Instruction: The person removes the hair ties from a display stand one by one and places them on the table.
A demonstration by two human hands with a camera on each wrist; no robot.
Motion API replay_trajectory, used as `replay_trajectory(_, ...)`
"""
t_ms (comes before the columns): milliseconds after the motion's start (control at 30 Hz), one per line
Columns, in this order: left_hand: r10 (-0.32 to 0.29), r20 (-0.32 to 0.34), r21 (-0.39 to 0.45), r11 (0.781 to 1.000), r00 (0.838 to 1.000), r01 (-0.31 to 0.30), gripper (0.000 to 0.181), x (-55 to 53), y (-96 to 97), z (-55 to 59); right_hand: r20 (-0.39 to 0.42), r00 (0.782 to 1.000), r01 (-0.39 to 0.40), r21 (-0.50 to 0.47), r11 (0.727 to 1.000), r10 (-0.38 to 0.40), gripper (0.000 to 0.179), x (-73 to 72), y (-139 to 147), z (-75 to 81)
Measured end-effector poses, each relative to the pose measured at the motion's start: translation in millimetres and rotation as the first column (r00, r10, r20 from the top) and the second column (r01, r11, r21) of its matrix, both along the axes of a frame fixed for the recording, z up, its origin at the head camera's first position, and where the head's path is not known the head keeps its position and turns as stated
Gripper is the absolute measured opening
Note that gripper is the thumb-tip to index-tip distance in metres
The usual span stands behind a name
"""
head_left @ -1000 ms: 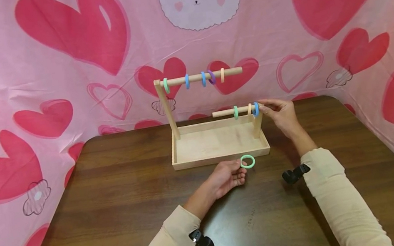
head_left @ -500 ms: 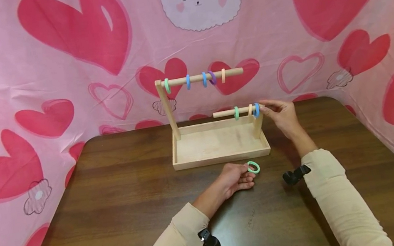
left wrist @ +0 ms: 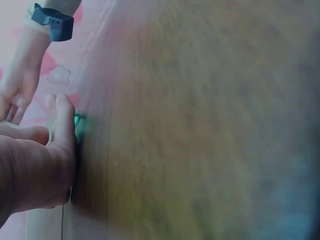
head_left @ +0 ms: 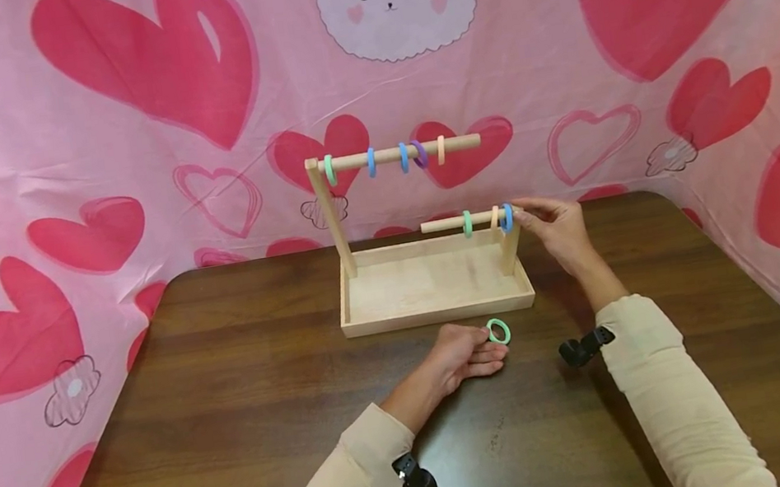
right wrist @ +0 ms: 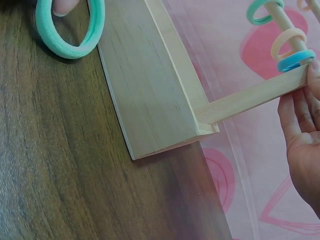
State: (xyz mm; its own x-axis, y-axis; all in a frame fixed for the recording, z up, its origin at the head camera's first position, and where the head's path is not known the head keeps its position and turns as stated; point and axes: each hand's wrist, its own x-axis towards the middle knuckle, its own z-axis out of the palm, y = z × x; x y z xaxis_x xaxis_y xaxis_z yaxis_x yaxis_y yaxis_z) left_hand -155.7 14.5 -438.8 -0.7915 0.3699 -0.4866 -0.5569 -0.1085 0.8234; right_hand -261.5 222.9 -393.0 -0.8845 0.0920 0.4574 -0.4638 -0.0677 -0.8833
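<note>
In the head view my left hand (head_left: 460, 354) pinches a mint-green hair tie (right wrist: 70, 51) by its edge, just in front of the wooden stand. My right hand (head_left: 559, 230) grips the top of the stand's short right post (right wrist: 255, 96), its thumb close beside a blue hair tie (head_left: 508, 218). That blue tie hangs on the lower bar (head_left: 436, 226), along with a peach hair tie (head_left: 494, 216) and a green hair tie (head_left: 467, 224). In the left wrist view, fingers mostly hide the held tie.
Above, the stand's upper bar (head_left: 388, 155) bears several hair ties, including a purple one (head_left: 420, 154), and ends free at the right. A tall left post (head_left: 332, 222) supports it. The stand's tray base (head_left: 438, 317) rests on a brown table (head_left: 247, 397), before a pink heart-print cloth (head_left: 220, 209).
My left hand has moved slightly right and towards me with the green hair tie, which has turned a little. The right hand has stayed on the post.
</note>
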Motion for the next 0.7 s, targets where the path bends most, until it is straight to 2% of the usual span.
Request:
replay_trajectory(167, 0.001, 0.001, 0.028, 1.0, 1.0, -0.001, 0.023, 2.8, -5.4, -0.5, 0.002, 1.0, -0.007, -0.014, 1.0, 0.007, 0.022, -0.2, 0.5, 0.4)
replay_trajectory(400, -0.026, -0.042, 0.051, 0.998, 0.999, 0.028, 0.03, 5.3, -13.5, 0.0, -0.001, 1.0, -0.009, -0.007, 1.0, 0.009, 0.026, -0.6, 1.2, -0.6)
replay_trajectory(567, -0.044, -0.047, 0.029, 0.999, 0.998, 0.046, 0.028, 4.5, -20.5, 1.1, 0.006, 1.0, -0.001, 0.004, 1.0, 0.001, 0.021, -0.9, 0.9, -0.8)
replay_trajectory(700, -0.077, -0.108, -0.036, 0.997, 0.991, 0.074, 0.036, 2.6, -27.2, 6.9, 0.006, 1.0, -0.005, -0.002, 1.0, 0.005, 0.021, -1.8, 0.9, -1.0)
